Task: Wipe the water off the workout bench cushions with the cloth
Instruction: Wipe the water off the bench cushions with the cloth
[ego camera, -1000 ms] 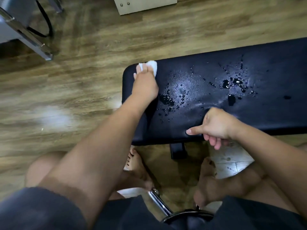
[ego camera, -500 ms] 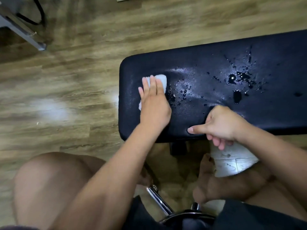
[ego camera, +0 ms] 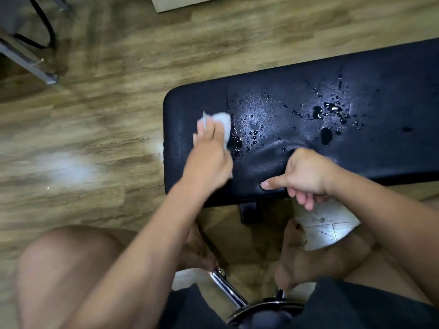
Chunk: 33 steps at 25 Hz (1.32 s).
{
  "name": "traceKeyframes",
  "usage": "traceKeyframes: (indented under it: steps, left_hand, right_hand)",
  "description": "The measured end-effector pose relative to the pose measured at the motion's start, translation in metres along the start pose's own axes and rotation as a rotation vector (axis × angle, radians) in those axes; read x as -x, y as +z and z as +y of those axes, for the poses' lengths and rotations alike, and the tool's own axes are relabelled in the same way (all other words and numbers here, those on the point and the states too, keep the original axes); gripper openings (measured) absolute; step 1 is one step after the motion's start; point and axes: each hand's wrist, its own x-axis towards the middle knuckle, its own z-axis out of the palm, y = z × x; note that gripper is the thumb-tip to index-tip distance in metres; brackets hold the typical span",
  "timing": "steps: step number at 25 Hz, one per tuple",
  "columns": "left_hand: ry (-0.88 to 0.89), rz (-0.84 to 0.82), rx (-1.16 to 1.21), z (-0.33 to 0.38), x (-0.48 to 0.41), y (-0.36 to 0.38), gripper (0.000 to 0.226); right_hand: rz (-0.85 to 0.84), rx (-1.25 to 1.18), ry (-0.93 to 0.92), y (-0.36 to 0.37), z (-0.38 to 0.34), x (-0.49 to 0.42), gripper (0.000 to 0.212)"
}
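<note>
the plank floor (ego camera: 107, 119) fills the left of the view, and over it the black bench cushion (ego camera: 392, 91) lies with its long axis left to right, rounded end at the left, the rest going off the right edge. the water (ego camera: 326, 136) lies to the right of the left hand (ego camera: 209, 160): a scatter of beads just beside the white cloth (ego camera: 225, 124), then two darker pools and more drops further along, on the far side of the right hand (ego camera: 306, 174). the strip at the cushion's left end looks dry, so i judge the wipe has to travel rightward along the length, and the left hand is the nearer one to the first beads. the right hand holds the near edge of the cushion, thumb stretched along its side face, fingers curled under. the left hand, blurred, lies with fingers fairly straight, pressing down on the white cloth, which is bunched on the cushion top near its left end.
</note>
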Motion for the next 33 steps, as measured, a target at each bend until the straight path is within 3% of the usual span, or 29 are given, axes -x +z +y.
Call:
traceKeyframes:
  steps: [2, 5, 8, 13, 15, 17, 20, 22, 26, 29, 31, 33]
  left_hand:
    - [0.019, -0.099, 0.010, 0.004, 0.059, 0.008, 0.073]
    - [0.154, 0.077, -0.091, -0.005, 0.087, 0.023, 0.068]
    - [0.342, 0.132, -0.163, -0.023, 0.076, 0.037, 0.057]
    - [0.328, 0.196, -0.194, -0.026, 0.035, 0.014, 0.049]
    - [0.251, 0.151, -0.098, -0.026, 0.020, -0.005, 0.054]
    - [0.310, 0.094, -0.077, -0.036, 0.016, -0.017, 0.061]
    - [0.401, -0.049, -0.201, -0.046, 0.023, -0.023, 0.075]
    - [0.414, -0.039, -0.339, -0.042, 0.026, -0.023, 0.077]
    - [0.513, 0.059, -0.534, -0.023, 0.035, -0.020, 0.045]
    - [0.441, -0.019, -0.386, -0.006, 0.048, -0.024, 0.024]
    - [0.367, 0.101, -0.266, 0.000, 0.039, -0.041, 0.021]
    - [0.420, 0.381, -0.303, 0.006, 0.022, -0.056, 0.018]
  right_hand:
    - [-0.006, -0.003, 0.006, 0.000, 0.001, -0.001, 0.057]
    - [-0.002, 0.012, 0.012, 0.001, 0.001, -0.003, 0.057]
    - [-0.001, 0.020, 0.009, 0.002, 0.001, -0.003, 0.056]
    - [-0.035, 0.003, 0.019, -0.002, 0.001, -0.005, 0.054]
    - [-0.039, 0.008, 0.013, -0.002, 0.000, -0.005, 0.054]
    - [-0.035, 0.020, 0.007, -0.002, 0.001, -0.006, 0.054]
    - [-0.030, 0.023, 0.005, -0.002, 0.001, -0.005, 0.054]
    - [-0.029, 0.025, 0.003, -0.001, -0.001, -0.004, 0.053]
    - [-0.019, 0.036, -0.002, -0.001, 0.000, -0.003, 0.054]
    - [-0.019, 0.039, -0.001, -0.001, 0.000, -0.003, 0.054]
    - [-0.017, 0.039, -0.005, 0.000, 0.001, -0.005, 0.054]
    - [-0.010, 0.033, -0.007, 0.000, 0.002, -0.006, 0.053]
